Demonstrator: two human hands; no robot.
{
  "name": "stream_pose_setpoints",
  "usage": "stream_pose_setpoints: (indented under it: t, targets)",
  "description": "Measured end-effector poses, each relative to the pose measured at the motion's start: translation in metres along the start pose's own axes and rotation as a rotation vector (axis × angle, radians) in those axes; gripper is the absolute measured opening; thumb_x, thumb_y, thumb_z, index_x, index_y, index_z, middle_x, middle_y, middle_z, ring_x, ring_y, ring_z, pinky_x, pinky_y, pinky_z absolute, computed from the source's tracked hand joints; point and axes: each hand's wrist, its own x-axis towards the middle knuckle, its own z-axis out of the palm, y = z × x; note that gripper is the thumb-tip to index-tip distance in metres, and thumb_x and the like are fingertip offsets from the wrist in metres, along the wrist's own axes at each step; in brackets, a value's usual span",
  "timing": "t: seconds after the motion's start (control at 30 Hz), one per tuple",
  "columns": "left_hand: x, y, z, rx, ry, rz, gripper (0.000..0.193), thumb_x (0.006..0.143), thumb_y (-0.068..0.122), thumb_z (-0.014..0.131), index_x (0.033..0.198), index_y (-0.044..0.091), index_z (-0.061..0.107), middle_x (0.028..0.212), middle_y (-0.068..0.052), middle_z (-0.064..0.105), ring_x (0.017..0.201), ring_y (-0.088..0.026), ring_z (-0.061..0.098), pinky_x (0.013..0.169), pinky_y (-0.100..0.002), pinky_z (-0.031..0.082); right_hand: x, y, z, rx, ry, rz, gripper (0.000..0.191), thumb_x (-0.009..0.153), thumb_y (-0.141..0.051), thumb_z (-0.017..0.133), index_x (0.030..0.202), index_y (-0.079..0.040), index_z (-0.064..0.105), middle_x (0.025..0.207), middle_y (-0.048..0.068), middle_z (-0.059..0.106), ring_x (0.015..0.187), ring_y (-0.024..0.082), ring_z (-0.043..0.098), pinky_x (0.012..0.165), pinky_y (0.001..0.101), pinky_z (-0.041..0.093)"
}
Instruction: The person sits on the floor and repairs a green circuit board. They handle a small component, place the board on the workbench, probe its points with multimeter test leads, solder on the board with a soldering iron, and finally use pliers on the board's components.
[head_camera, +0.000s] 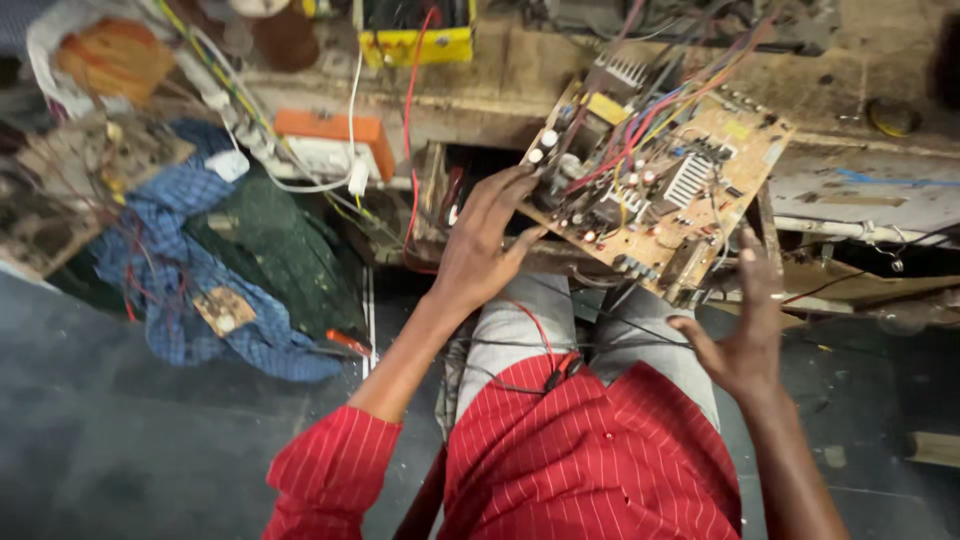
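Two bare hands show in the head view, and both are close to one big circuit board. The board is tan and full of small parts, with a bunch of red, blue and yellow wires coming up out of it. It sits tilted, up above the person's knees, and leans toward a dusty wooden bench just behind it. It looks tipped this way so the person can see its top side.

The left hand is at the board's lower left edge. Its fingers are spread and touch that edge, with the thumb under the rim, so it seems to be holding the board up and keeping it steady. It is not a tight fist; the hand is mostly open.

The right hand is just below the board's right corner. It is open, fingers apart and pointing up, and it holds nothing. I cannot tell if a fingertip touches the board.

Below the board are grey trousers and a red striped shirt. Thin black wires run across the lap.

Far left of the board lies a blue checked cloth on the floor. Left of the board, on the bench edge, sits an orange and white box. Above the board's left side is a yellow box.
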Motion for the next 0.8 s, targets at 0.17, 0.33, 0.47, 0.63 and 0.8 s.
stream_pose_setpoints:
  t: [0.17, 0.33, 0.47, 0.63, 0.8]
  targets:
    - [0.002, -0.001, 0.003, 0.052, -0.015, 0.018, 0.059, 0.087, 0.010, 0.080, 0.140, 0.004, 0.053, 0.142, -0.019, 0.058, 0.136, -0.040, 0.053, 0.116, -0.046, 0.044, -0.012, 0.004, 0.026, -0.034, 0.057, 0.004, 0.102, 0.081, -0.025, 0.086, 0.161, -0.010, 0.025, 0.157, 0.026, 0.043, 0.148, 0.045, 0.042, 0.123, 0.0567, 0.034]
    - [0.007, 0.007, 0.002, 0.019, -0.014, 0.042, 0.058, 0.090, 0.008, 0.078, 0.142, 0.003, 0.052, 0.141, -0.018, 0.058, 0.135, -0.039, 0.055, 0.115, -0.046, 0.046, -0.004, 0.003, 0.023, 0.079, 0.142, 0.063, 0.081, 0.088, -0.022, 0.077, 0.155, -0.005, 0.034, 0.154, 0.025, 0.046, 0.149, 0.043, 0.043, 0.127, 0.0534, 0.032]
    - [0.019, 0.029, -0.004, 0.032, -0.004, 0.093, 0.061, 0.089, 0.008, 0.080, 0.143, 0.005, 0.053, 0.136, -0.015, 0.063, 0.129, -0.038, 0.059, 0.112, -0.045, 0.049, 0.015, 0.003, -0.001, 0.330, 0.234, 0.088, 0.058, 0.106, -0.030, 0.061, 0.152, -0.005, 0.037, 0.158, 0.021, 0.043, 0.152, 0.034, 0.042, 0.128, 0.0454, 0.031]
    - [0.039, 0.074, -0.024, 0.063, 0.009, 0.193, 0.059, 0.086, 0.013, 0.085, 0.138, 0.007, 0.058, 0.130, -0.013, 0.068, 0.121, -0.036, 0.064, 0.107, -0.044, 0.052, 0.050, -0.004, -0.043, 0.518, 0.315, 0.156, 0.056, 0.113, -0.044, 0.053, 0.152, -0.005, 0.040, 0.150, 0.014, 0.048, 0.141, 0.022, 0.046, 0.126, 0.0380, 0.035]
    - [0.059, 0.123, -0.051, 0.095, 0.045, 0.219, 0.052, 0.083, 0.020, 0.088, 0.128, 0.007, 0.065, 0.119, -0.010, 0.072, 0.112, -0.032, 0.068, 0.098, -0.042, 0.054, 0.085, -0.024, -0.083, 0.895, 0.375, 0.229, 0.055, 0.115, -0.045, 0.055, 0.148, -0.005, 0.038, 0.145, 0.011, 0.052, 0.135, 0.022, 0.054, 0.116, 0.0368, 0.044]
